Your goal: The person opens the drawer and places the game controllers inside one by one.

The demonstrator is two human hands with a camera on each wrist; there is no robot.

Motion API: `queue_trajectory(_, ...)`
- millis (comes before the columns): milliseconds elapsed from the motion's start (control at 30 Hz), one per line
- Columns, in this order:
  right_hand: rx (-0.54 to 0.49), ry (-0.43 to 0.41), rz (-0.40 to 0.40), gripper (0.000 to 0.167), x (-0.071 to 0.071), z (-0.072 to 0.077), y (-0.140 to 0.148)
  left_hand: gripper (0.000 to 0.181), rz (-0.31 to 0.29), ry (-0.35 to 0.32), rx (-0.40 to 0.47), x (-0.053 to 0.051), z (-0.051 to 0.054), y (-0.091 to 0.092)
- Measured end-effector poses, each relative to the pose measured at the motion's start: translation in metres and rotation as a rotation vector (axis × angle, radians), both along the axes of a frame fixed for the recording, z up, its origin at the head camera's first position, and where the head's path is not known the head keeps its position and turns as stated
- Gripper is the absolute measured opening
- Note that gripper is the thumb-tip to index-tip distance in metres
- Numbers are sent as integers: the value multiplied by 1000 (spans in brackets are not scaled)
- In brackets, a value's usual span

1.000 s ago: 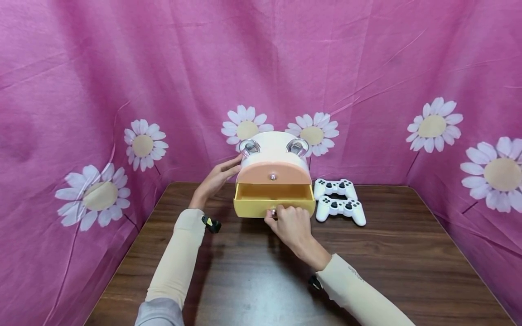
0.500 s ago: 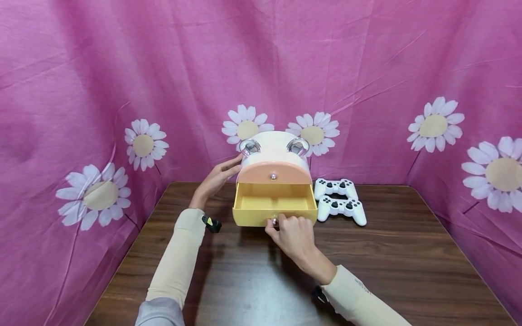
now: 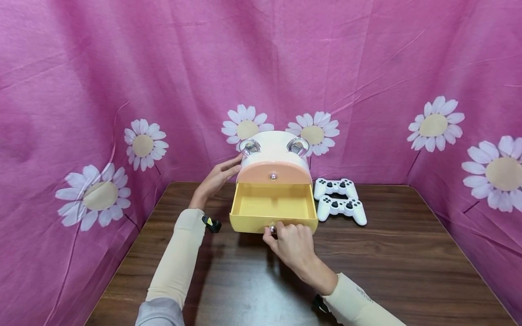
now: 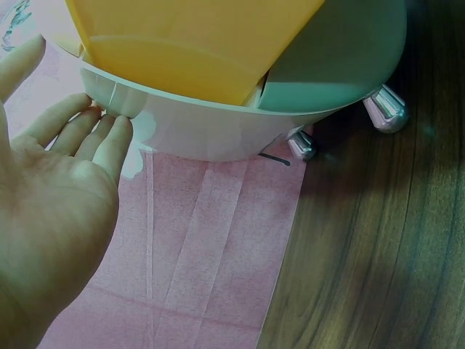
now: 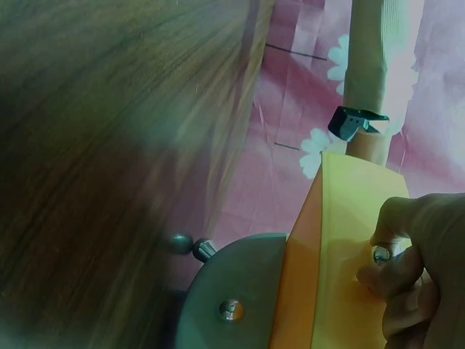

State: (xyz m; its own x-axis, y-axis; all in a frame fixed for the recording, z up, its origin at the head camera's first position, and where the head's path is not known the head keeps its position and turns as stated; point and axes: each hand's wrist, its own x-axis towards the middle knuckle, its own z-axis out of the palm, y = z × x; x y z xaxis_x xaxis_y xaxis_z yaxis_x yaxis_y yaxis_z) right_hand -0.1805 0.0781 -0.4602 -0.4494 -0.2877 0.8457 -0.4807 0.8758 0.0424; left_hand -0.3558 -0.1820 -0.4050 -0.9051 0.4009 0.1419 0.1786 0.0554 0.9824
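A small white drawer box (image 3: 272,147) with silver ring-shaped eyes stands at the back of the table. Its upper orange drawer front (image 3: 257,173) is closed, while the lower yellow drawer (image 3: 248,222) is pulled well out and looks bare inside. My right hand (image 3: 294,246) pinches the round silver knob (image 5: 380,254) of the yellow drawer between thumb and curled forefinger. My left hand (image 3: 215,180) rests with extended fingers against the box's left side. In the left wrist view, the fingertips (image 4: 120,131) touch the white side wall.
Two white game controllers (image 3: 341,207) lie one in front of the other, just right of the box. A pink curtain (image 3: 195,81) with daisies hangs behind the wooden table (image 3: 408,253). Short silver feet (image 4: 385,109) show under the box.
My right hand has drawn the yellow drawer farther out toward me, showing more of its inside. The left hand, the box body and the controllers have stayed in place.
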Motion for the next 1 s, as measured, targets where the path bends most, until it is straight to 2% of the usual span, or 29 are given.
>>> queue_trajectory(333, 6, 4, 4, 44, 6, -1, 2, 57, -9, -8, 20, 0, -1, -1)
queue_trajectory(600, 12, -15, -1, 42, 10, -1, 4, 57, -5, -2, 0, 0, -1, -1)
queue_trajectory(1000, 7, -26, 14, 41, 13, -5, 7, 57, -3, -9, 8, -2, -1, -2)
